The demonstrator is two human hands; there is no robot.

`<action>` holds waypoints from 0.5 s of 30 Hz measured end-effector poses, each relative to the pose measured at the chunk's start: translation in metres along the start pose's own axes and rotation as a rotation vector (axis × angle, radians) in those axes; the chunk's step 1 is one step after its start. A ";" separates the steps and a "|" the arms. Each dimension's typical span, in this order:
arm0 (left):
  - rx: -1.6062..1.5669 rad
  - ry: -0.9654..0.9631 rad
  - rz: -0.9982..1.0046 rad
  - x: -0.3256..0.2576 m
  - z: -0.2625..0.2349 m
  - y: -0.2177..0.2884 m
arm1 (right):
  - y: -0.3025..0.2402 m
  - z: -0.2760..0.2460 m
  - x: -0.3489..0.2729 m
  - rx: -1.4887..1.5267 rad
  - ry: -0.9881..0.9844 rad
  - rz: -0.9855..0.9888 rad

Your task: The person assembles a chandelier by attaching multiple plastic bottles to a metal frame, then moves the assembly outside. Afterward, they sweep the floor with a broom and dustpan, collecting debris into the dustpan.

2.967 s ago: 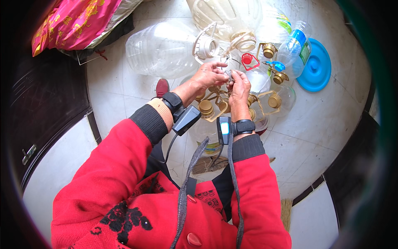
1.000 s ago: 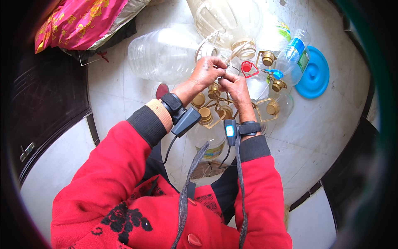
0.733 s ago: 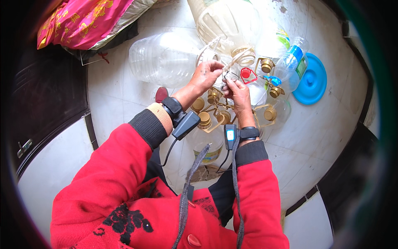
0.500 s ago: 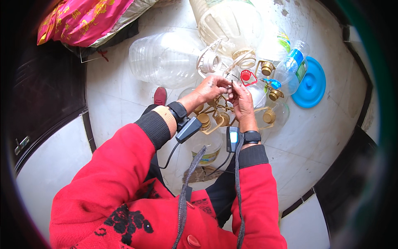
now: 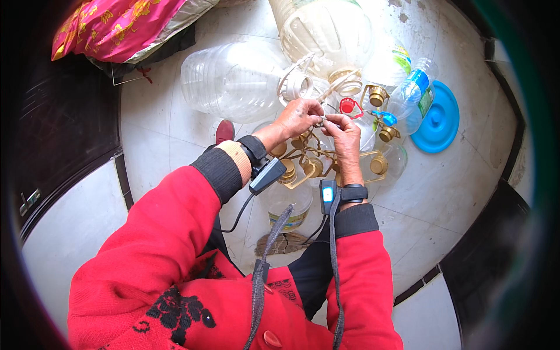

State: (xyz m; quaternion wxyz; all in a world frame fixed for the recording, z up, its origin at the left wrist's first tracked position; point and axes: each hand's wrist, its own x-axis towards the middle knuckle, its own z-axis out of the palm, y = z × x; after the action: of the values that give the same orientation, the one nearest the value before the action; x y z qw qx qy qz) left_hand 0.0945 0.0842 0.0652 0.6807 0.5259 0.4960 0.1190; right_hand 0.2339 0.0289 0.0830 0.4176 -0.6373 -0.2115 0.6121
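My left hand (image 5: 298,120) and my right hand (image 5: 345,139) meet fingertip to fingertip above a cluster of plastic bottles. Both are closed in a pinch on what looks like a thin cord, mostly hidden by the fingers. Beneath them, gold-capped bottles (image 5: 287,171) crowd together with their loop handles tangled. A bottle with a red cap (image 5: 347,105) and red handle is just beyond my right fingers. Past my left hand lies a large clear jug (image 5: 233,81) on its side, its white neck toward my hands. Another big jug (image 5: 326,38) lies behind, a pale strap at its mouth.
A labelled bottle (image 5: 415,87) leans by a round blue lid (image 5: 438,116) on the right. Pink flowered cloth (image 5: 111,29) is at the upper left. Dark doors or panels (image 5: 70,128) border the tiled floor (image 5: 449,181). A flat brown piece (image 5: 283,243) lies near my legs.
My right fingers have shifted slightly left and curled over more. My left hand has risen a little, and both still pinch at the same spot. The bottles look unmoved.
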 end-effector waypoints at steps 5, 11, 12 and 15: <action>0.035 -0.015 -0.040 0.000 -0.002 0.002 | 0.004 0.003 0.004 -0.719 0.062 -0.347; 0.074 0.014 -0.014 0.000 -0.002 0.002 | 0.009 0.005 0.003 -0.909 0.115 -0.345; 0.070 0.011 0.024 0.000 -0.002 0.002 | 0.009 0.006 0.003 -0.888 0.131 -0.344; 0.014 -0.044 0.057 0.000 -0.004 0.002 | 0.012 0.010 0.001 -0.882 0.156 -0.350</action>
State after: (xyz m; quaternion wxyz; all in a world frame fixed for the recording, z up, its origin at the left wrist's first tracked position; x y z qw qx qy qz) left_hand 0.0918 0.0878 0.0669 0.6841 0.5472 0.4662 0.1233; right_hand 0.2215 0.0261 0.0743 0.2191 -0.7525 -0.5231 0.3348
